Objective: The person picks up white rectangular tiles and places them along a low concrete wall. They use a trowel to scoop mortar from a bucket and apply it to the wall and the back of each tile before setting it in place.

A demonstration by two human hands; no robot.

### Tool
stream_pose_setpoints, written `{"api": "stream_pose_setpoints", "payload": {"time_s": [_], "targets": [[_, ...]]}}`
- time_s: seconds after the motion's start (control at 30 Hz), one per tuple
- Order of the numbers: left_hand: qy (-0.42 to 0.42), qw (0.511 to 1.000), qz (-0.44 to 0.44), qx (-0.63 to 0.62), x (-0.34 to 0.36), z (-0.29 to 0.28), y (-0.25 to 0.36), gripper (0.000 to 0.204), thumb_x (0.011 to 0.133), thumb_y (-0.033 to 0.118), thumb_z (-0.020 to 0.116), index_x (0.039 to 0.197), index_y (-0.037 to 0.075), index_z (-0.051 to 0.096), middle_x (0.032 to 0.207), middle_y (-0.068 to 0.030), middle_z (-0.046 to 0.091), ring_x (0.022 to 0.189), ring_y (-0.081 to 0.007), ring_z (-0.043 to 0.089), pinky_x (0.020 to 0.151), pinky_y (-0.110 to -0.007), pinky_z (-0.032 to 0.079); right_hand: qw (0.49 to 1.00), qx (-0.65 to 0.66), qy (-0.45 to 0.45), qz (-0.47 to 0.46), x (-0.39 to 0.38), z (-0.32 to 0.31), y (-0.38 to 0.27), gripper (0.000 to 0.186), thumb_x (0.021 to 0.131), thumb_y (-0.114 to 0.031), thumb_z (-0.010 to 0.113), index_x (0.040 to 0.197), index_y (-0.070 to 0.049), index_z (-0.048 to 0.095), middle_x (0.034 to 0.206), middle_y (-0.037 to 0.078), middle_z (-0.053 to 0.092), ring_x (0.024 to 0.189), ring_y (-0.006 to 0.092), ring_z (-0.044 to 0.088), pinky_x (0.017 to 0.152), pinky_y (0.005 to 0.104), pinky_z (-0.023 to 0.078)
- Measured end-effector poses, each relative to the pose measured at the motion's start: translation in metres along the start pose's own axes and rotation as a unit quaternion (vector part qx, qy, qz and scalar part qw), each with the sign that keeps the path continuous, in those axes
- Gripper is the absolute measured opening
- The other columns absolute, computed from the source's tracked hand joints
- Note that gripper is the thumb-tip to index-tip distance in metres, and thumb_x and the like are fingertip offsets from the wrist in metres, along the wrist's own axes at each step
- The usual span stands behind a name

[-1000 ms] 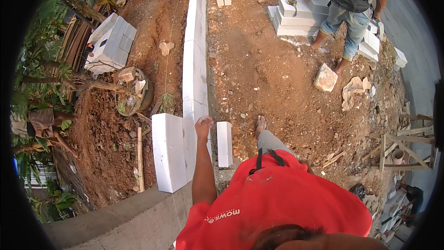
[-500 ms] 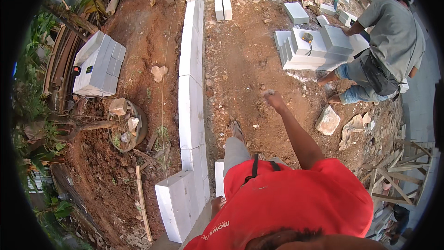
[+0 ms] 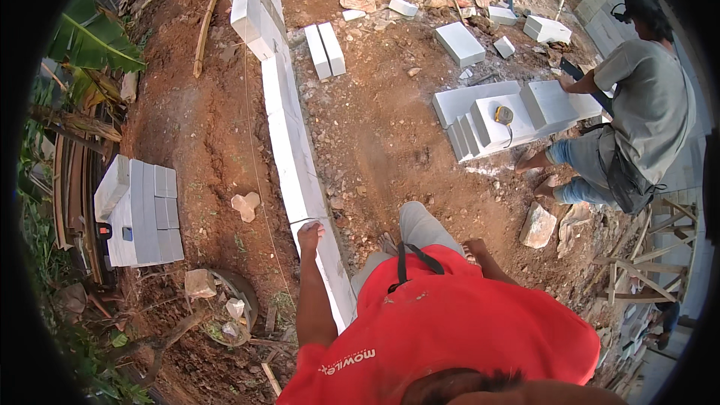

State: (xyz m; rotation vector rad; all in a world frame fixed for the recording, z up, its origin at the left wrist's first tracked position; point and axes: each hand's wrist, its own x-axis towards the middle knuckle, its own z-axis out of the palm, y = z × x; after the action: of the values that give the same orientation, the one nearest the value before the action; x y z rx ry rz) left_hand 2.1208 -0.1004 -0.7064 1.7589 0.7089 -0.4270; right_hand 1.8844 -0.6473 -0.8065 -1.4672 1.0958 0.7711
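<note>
On the red-earth ground at the centre of the head view, a long single course of white rectangular masonry blocks (image 3: 289, 139) runs away from the person. The left hand (image 3: 310, 237) rests on the top face of the near end of this course, fingers curled down onto the block surface; it presses rather than pinches, and encloses nothing. The block lies directly beneath the palm, with the rest of the course extending beyond the fingertips. A thin taut guide string (image 3: 253, 157) runs along the left side of the course, apparently as an alignment reference, passing just beside the hand. The right hand (image 3: 475, 249) hangs near the right knee, well apart from the course; whether its fingers are spread or closed cannot be told.

To the right, a second person in a grey shirt (image 3: 645, 116) bends over a stack of white blocks (image 3: 495, 116). A separate pile of grey-white blocks (image 3: 142, 214) stands on the left.
</note>
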Motion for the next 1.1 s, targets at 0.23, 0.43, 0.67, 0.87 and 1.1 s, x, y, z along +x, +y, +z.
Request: {"api": "stream_pose_setpoints", "payload": {"time_s": [0.23,0.43,0.67,0.87,1.1], "targets": [[-0.065,0.990,0.113,-0.050,0.154,0.082,0.262,0.023,0.097,0.015,0.061,0.114,0.001,0.067,0.103,-0.0107,0.075,0.088,-0.0167,0.072,0.073,-0.028,0.052,0.848,-0.448,0.075,-0.275,0.115,0.007,-0.058,0.034,0.089,-0.036,0.059,0.112,-0.015,0.073,0.101,0.015,0.075,0.086,0.0328,0.073,0.075,0.0467,0.056],[-0.074,0.997,-0.022,0.014,0.195,0.107,0.232,0.022,0.097,0.019,0.063,0.113,0.005,0.069,0.101,-0.0067,0.076,0.086,-0.0174,0.073,0.073,-0.030,0.054,0.915,-0.235,-0.008,-0.328,0.231,0.013,-0.259,0.024,0.088,-0.032,0.066,0.096,-0.010,0.071,0.084,0.011,0.071,0.069,0.0269,0.067,0.062,0.0397,0.050],[-0.081,0.958,-0.263,0.079,0.166,0.064,0.150,0.030,0.092,0.025,0.070,0.115,0.006,0.070,0.104,-0.0088,0.076,0.087,-0.0229,0.074,0.075,-0.040,0.056,0.981,0.128,0.010,-0.142,0.164,0.016,-0.630,0.019,0.089,-0.022,0.066,0.098,-0.005,0.067,0.078,0.006,0.066,0.061,0.0140,0.061,0.052,0.0288,0.047],[-0.023,0.939,-0.342,0.023,0.231,0.079,0.195,0.032,0.092,0.024,0.072,0.119,0.008,0.067,0.106,-0.0085,0.075,0.084,-0.0236,0.073,0.073,-0.040,0.054,0.968,0.087,0.020,-0.235,0.191,0.011,-0.802,0.019,0.092,-0.023,0.064,0.102,-0.008,0.070,0.079,0.003,0.066,0.066,0.0131,0.062,0.056,0.0271,0.048],[-0.107,0.948,-0.295,0.051,0.465,0.180,0.355,0.026,0.093,0.022,0.067,0.112,0.005,0.068,0.100,-0.0089,0.075,0.083,-0.0245,0.074,0.070,-0.040,0.056,0.996,0.054,0.038,-0.057,0.279,0.012,-0.805,0.023,0.093,-0.026,0.065,0.104,-0.008,0.072,0.085,0.005,0.069,0.065,0.0155,0.063,0.056,0.0303,0.049]]}}
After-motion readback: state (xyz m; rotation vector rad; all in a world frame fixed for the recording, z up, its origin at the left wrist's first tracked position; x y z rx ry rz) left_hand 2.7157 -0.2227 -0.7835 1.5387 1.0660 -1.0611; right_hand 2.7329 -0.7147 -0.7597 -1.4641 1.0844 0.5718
